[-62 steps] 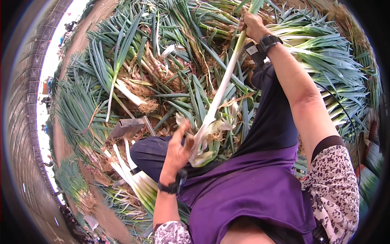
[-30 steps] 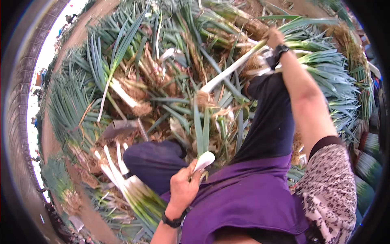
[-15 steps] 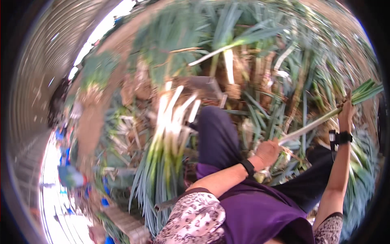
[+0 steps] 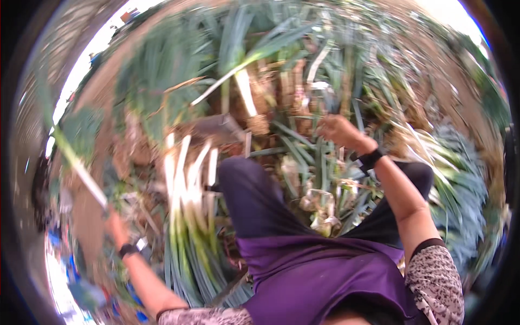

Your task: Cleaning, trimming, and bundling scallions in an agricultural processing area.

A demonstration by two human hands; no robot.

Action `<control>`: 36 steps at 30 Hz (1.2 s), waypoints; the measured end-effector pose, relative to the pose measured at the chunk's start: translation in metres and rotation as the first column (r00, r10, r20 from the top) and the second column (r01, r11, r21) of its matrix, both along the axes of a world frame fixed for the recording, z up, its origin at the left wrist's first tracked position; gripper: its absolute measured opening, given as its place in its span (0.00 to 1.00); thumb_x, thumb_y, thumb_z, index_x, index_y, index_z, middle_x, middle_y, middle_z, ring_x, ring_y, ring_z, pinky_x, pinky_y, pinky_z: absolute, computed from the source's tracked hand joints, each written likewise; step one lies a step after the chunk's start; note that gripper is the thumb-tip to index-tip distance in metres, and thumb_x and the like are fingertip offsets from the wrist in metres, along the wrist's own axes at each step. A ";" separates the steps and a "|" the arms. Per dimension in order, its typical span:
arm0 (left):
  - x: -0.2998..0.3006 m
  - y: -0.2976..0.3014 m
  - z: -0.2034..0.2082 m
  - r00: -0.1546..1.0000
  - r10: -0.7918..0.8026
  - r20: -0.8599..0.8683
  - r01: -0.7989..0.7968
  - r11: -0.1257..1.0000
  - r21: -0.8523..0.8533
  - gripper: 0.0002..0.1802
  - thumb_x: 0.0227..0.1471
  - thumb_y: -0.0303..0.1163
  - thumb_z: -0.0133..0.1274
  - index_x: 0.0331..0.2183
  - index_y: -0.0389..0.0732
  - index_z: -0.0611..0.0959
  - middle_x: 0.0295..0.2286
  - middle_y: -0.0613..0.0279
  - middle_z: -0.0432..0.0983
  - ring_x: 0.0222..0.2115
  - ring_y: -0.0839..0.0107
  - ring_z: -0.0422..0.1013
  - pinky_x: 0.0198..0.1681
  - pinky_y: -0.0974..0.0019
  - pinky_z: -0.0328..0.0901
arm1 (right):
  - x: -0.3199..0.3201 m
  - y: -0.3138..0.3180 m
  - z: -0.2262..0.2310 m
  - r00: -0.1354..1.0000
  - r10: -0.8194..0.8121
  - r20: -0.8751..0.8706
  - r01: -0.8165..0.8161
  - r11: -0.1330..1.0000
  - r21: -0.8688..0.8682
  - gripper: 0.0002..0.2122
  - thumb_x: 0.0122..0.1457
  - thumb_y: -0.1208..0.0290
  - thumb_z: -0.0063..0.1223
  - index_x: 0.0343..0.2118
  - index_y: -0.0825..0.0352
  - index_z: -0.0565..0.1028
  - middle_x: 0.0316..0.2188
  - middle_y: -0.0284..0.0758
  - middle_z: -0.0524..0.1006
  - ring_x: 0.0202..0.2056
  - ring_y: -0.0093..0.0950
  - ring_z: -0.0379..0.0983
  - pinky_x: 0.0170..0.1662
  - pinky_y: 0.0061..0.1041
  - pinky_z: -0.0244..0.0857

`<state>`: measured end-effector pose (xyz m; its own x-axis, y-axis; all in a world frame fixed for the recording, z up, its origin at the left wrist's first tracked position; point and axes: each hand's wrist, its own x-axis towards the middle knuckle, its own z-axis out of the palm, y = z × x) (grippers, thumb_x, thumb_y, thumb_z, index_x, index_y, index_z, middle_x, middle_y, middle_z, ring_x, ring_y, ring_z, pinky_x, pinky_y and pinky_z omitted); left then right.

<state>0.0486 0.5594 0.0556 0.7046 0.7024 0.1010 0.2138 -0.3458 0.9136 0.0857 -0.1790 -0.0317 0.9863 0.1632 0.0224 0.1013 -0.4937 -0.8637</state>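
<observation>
At the far left, my left hand (image 4: 115, 223) is closed round the base of a leek (image 4: 81, 172). Its white stalk points up and away, and its green leaves blur toward the upper left. My right hand (image 4: 342, 131) reaches forward over the leeks beyond my knees; its fingers are slightly smeared, look loosely parted and hold no stalk that I can see. Between my left arm and left knee lies a bundle of trimmed leeks (image 4: 187, 216), white ends away from me. Peeled-off scraps (image 4: 323, 208) lie between my legs.
Untrimmed leeks (image 4: 162, 81) with soil-covered roots are heaped across the far side. One loose leek (image 4: 238, 67) lies over them. A grey flat piece (image 4: 219, 127) sits beyond the trimmed bundle. Another leek pile (image 4: 455, 179) stands right of my right knee. A corrugated wall rises at left.
The leek that both hands held at the right is now out at the far left in my left hand alone. My right hand has let go and moved inward. The view has turned rightward.
</observation>
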 end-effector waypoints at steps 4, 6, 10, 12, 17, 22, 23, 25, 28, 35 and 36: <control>0.041 -0.008 0.019 0.983 -0.089 0.161 0.047 0.968 0.245 0.24 0.55 0.42 0.52 0.46 0.33 0.74 0.37 0.59 0.75 0.34 0.70 0.71 0.38 0.66 0.68 | -0.032 -0.050 -0.104 0.887 -0.165 -0.431 0.078 0.974 -0.211 0.14 0.56 0.63 0.54 0.31 0.72 0.77 0.23 0.38 0.77 0.24 0.26 0.75 0.27 0.26 0.69; 0.070 -0.171 0.018 0.911 -0.203 0.358 0.179 0.979 0.099 0.25 0.55 0.31 0.50 0.53 0.32 0.66 0.45 0.56 0.72 0.41 0.65 0.70 0.44 0.65 0.66 | -0.040 -0.053 -0.109 0.753 -0.254 -0.607 0.316 0.949 -0.005 0.14 0.58 0.62 0.52 0.30 0.71 0.77 0.22 0.34 0.76 0.20 0.22 0.74 0.23 0.22 0.69; 0.084 -0.429 -0.012 0.648 -0.704 0.292 0.761 0.608 -0.225 0.12 0.55 0.23 0.47 0.42 0.39 0.78 0.41 0.60 0.75 0.38 0.72 0.72 0.42 0.69 0.67 | -0.010 -0.054 -0.158 0.717 -0.345 -0.606 0.509 0.853 0.117 0.14 0.56 0.64 0.54 0.30 0.74 0.77 0.23 0.36 0.77 0.19 0.26 0.75 0.22 0.25 0.70; 0.080 -0.506 -0.045 0.475 -0.857 0.199 0.852 0.391 -0.349 0.10 0.56 0.26 0.50 0.41 0.37 0.77 0.39 0.61 0.76 0.33 0.72 0.74 0.38 0.70 0.69 | 0.010 -0.048 -0.168 0.693 -0.323 -0.644 0.555 0.809 0.192 0.14 0.56 0.63 0.54 0.30 0.73 0.77 0.23 0.35 0.78 0.19 0.26 0.74 0.22 0.23 0.69; 0.061 -0.574 -0.111 0.068 -0.990 -0.123 0.938 0.105 -0.331 0.11 0.52 0.29 0.56 0.36 0.32 0.79 0.29 0.59 0.78 0.26 0.74 0.73 0.30 0.71 0.68 | 0.058 -0.089 -0.237 0.623 -0.541 -0.565 0.671 0.741 0.031 0.15 0.52 0.62 0.55 0.30 0.72 0.79 0.17 0.41 0.76 0.23 0.31 0.76 0.28 0.30 0.71; 0.073 -0.588 -0.093 -0.065 -0.981 -0.185 0.898 0.023 -0.439 0.16 0.49 0.29 0.58 0.39 0.29 0.77 0.27 0.54 0.78 0.26 0.72 0.73 0.32 0.70 0.68 | 0.093 -0.142 -0.307 0.583 -0.742 -0.332 0.683 0.669 -0.295 0.16 0.54 0.61 0.55 0.31 0.75 0.74 0.27 0.53 0.76 0.36 0.45 0.75 0.41 0.37 0.68; 0.075 -0.588 -0.096 -0.129 -0.966 -0.225 0.918 -0.031 -0.395 0.18 0.49 0.29 0.59 0.40 0.28 0.77 0.29 0.53 0.78 0.26 0.71 0.74 0.32 0.70 0.68 | 0.100 -0.151 -0.321 0.580 -0.762 -0.289 0.657 0.647 -0.386 0.19 0.54 0.60 0.55 0.36 0.74 0.70 0.30 0.53 0.76 0.38 0.46 0.74 0.43 0.37 0.67; 0.080 -0.588 -0.098 -0.177 -0.948 -0.264 0.930 -0.073 -0.361 0.20 0.46 0.34 0.61 0.39 0.32 0.77 0.28 0.48 0.75 0.26 0.58 0.73 0.29 0.63 0.68 | 0.120 -0.150 -0.338 0.547 -0.757 -0.356 0.613 0.652 -0.446 0.28 0.54 0.56 0.55 0.47 0.74 0.59 0.38 0.52 0.74 0.41 0.47 0.73 0.45 0.36 0.67; 0.088 -0.586 -0.093 -0.335 -0.860 -0.384 0.878 -0.137 -0.459 0.20 0.53 0.41 0.51 0.45 0.39 0.77 0.40 0.55 0.75 0.39 0.61 0.72 0.35 0.60 0.68 | 0.127 -0.134 -0.349 0.411 -0.831 -0.376 0.546 0.554 -0.628 0.22 0.53 0.69 0.48 0.48 0.76 0.60 0.39 0.54 0.74 0.43 0.46 0.73 0.45 0.37 0.68; 0.077 -0.589 -0.111 -0.259 -0.879 -0.400 0.956 -0.175 -0.235 0.24 0.49 0.41 0.59 0.41 0.30 0.77 0.30 0.48 0.76 0.26 0.60 0.75 0.31 0.63 0.69 | 0.080 -0.138 -0.325 0.934 -0.296 0.198 0.355 0.730 -0.583 0.07 0.41 0.71 0.51 0.12 0.64 0.70 0.16 0.42 0.73 0.22 0.40 0.70 0.30 0.41 0.65; 0.076 -0.583 -0.113 -0.225 -0.874 -0.431 0.969 -0.155 -0.191 0.24 0.48 0.40 0.59 0.41 0.30 0.77 0.29 0.49 0.76 0.26 0.61 0.75 0.31 0.64 0.68 | 0.077 -0.110 -0.299 0.955 -0.247 0.162 0.295 0.765 -0.572 0.06 0.41 0.71 0.51 0.13 0.65 0.71 0.15 0.40 0.72 0.21 0.40 0.70 0.30 0.40 0.65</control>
<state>0.1248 -0.0231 -0.0569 0.5323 -0.7715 -0.3485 -0.2921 -0.5537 0.7798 0.1624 -0.2891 -0.3307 0.9909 -0.1050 0.0843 -0.0634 -0.9163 -0.3955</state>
